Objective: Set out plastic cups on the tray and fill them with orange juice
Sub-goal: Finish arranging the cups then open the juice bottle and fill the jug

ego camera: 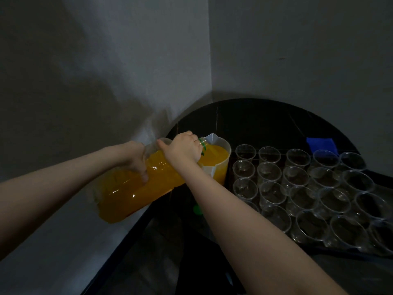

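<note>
A large clear bottle of orange juice [136, 188] is tipped almost level, its open neck over a white pitcher [221, 165] that holds orange juice. My left hand [136, 160] grips the bottle's body from the far side. My right hand [184, 149] grips the bottle near its neck. Right of the pitcher, several empty clear plastic cups [295, 177] stand in rows on a dark tray [230, 188].
All of this stands on a black rounded table [255, 120] set in a corner of grey walls. A blue cloth [322, 144] lies behind the cups. A green bottle cap [197, 209] lies on the table under my right forearm.
</note>
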